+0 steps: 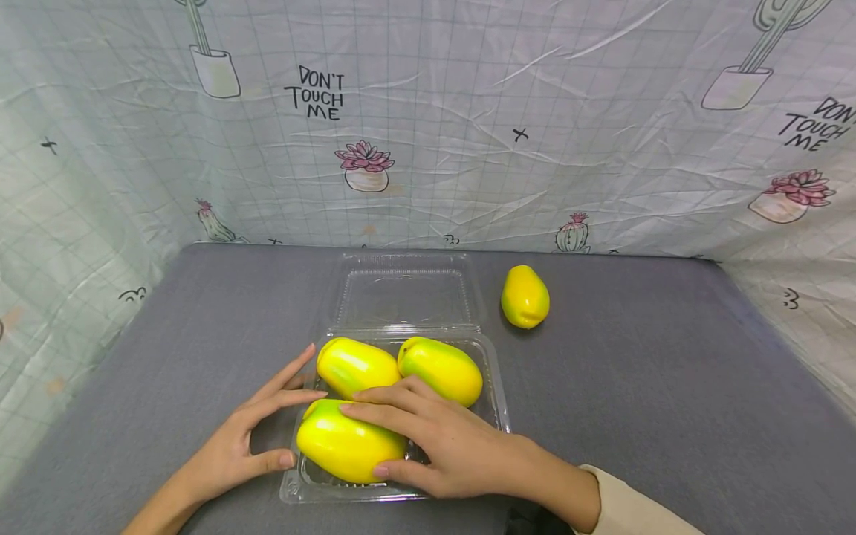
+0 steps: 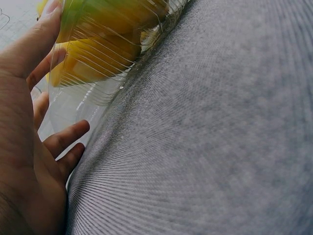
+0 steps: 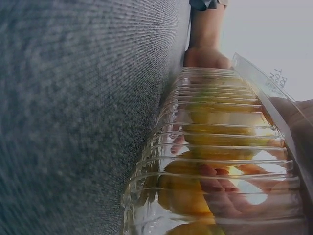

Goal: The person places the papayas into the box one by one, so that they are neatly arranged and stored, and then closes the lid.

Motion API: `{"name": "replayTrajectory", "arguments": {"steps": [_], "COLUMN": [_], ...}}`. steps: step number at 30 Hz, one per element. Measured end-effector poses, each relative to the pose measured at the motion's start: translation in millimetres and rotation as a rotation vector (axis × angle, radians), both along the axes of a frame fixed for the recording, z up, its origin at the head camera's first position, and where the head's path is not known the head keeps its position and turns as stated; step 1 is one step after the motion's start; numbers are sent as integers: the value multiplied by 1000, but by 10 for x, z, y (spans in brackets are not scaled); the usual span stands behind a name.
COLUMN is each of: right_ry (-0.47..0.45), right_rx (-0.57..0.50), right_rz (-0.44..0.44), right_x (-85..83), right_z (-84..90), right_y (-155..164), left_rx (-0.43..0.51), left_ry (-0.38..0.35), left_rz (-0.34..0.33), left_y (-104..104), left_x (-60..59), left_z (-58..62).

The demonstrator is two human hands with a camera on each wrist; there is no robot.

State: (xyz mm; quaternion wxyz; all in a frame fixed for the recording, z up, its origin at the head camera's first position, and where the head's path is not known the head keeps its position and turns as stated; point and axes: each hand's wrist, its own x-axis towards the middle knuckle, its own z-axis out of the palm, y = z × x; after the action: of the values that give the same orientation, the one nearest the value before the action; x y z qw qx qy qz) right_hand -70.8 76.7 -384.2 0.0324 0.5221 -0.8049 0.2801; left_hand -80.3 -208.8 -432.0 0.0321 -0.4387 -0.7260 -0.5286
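A printed backdrop sheet [image 1: 468, 148], pale grid-patterned with potted cacti, pink succulents and the words "DON'T TOUCH ME", rises behind and to both sides of a grey cloth tabletop [image 1: 669, 416]. Near the front middle of the tabletop sits a clear plastic clamshell box [image 1: 498, 405], its hinged lid [image 1: 404, 293] lying open and flat behind it. Three yellow-green mango-like fruits lie inside the box: two side by side at the back, the back-left fruit [image 1: 357, 365] and the back-right fruit [image 1: 441, 368], and a front fruit [image 1: 348, 442] lying crosswise along the near edge. A fourth fruit [image 1: 525, 296] stands alone on the cloth, behind and to the right of the box, well apart from both hands.

The right hand [image 1: 441, 442] lies over the front fruit from the right, fingers spread and curved across its top, the thumb against its near side, so the fruit sits under and to the left of the palm. The left hand [image 1: 250, 438] rests against the box's left wall, fingers straight and spread, the forefinger tip reaching the front fruit's left end, the thumb by the box's near-left corner. A cream sleeve [image 1: 635, 509] covers the right forearm.
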Motion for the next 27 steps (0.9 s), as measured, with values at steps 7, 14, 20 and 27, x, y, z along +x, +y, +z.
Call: {"name": "replayTrajectory", "arguments": {"steps": [7, 14, 20, 27], "right_ry": [1, -3, 10, 1], "right_rx": [3, -6, -7, 29], "right_rz": [-1, 0, -1, -10], "right_x": [-4, -11, -14, -10], "right_z": [17, 20, 25, 28], "right_y": [-7, -10, -8, -6], "left_rx": [-13, -6, -15, -2], "left_ry": [-20, -9, -14, -8], "left_rz": [2, -5, 1, -5], "left_y": [-24, -22, -22, -24], "left_x": [-17, -26, -19, -32], "left_z": [-29, -16, -2, -18]}}
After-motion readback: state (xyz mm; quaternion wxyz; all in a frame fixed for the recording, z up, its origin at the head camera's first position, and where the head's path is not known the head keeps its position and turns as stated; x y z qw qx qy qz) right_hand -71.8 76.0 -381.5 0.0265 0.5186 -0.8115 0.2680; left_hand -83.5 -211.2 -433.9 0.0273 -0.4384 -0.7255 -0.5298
